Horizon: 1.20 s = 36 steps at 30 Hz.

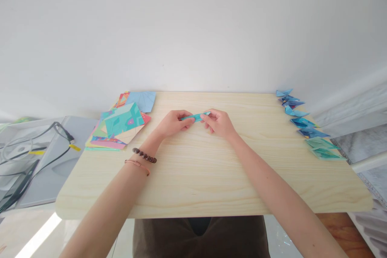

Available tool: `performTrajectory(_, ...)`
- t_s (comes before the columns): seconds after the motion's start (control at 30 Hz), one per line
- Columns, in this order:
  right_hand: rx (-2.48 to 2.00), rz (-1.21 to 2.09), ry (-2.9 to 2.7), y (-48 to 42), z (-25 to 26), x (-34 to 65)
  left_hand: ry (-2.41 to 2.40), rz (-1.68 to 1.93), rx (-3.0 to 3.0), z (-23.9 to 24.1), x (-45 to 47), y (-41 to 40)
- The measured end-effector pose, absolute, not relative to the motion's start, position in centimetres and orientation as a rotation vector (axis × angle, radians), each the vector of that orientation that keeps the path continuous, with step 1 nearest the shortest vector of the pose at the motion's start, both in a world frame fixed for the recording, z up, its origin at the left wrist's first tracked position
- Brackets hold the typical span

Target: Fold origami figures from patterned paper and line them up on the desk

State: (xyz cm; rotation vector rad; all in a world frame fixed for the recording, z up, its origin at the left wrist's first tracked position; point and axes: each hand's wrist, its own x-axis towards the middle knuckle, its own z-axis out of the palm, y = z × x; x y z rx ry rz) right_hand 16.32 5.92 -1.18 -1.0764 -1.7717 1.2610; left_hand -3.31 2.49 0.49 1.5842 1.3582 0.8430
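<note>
A narrow strip of folded turquoise paper [197,117] spans the gap between my hands, over the far half of the wooden table [193,169]. My left hand [178,121] pinches its left end between thumb and fingers. At the right end, the thumb and fingers of my right hand [218,121] are closed on the same folded paper, whose pale tip shows above them. Parts of the paper are hidden behind my fingers. A beaded bracelet [144,155] and a thin copper-coloured bangle [137,164] circle my left wrist.
Patterned paper sheets [125,120] lie in a loose pile at the table's left. Several folded blue and green paper pieces [304,123] line the right edge. A white wall [193,28] rises behind the table. Cables [54,133] lie over a grey-white box at far left.
</note>
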Motion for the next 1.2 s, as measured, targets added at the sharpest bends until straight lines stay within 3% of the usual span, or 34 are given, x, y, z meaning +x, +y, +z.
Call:
performTrajectory(0.47, -0.945, 1.213, -2.13, 6.9, 0.2, 16.7, 1.44, 0.847, 1.847, 0.9, -2.5, 1.6)
performTrajectory(1.2, -0.999, 1.519, -1.91, 6.8, 0.0, 17.7, 1.393, 0.918, 1.66, 0.7, -4.0, 1.9)
